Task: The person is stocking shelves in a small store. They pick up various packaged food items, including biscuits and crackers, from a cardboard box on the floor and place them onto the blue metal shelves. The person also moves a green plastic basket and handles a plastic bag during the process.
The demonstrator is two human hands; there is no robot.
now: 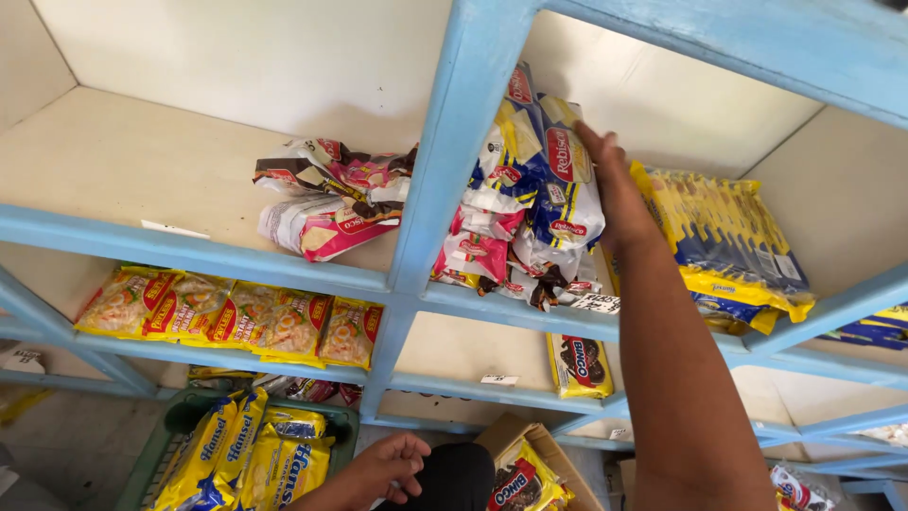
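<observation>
On upper shelf (492, 308) | my right hand (610, 175) flat, fingers extended, pressing blue-and-yellow biscuit pack (566, 194) atop the leaning stack | my left hand (383, 468) low, loosely curled, holding nothing, beside green crate (180, 421).

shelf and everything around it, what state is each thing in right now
right hand: fingers flat against the blue and white packs
blue and white packs: leaning upright
left hand: low, holding nothing
cardboard box: open
green crate: filled with yellow packs

Light-blue shelf frame (454, 123), cream shelf boards (123, 161), grey floor (66, 445)
</observation>
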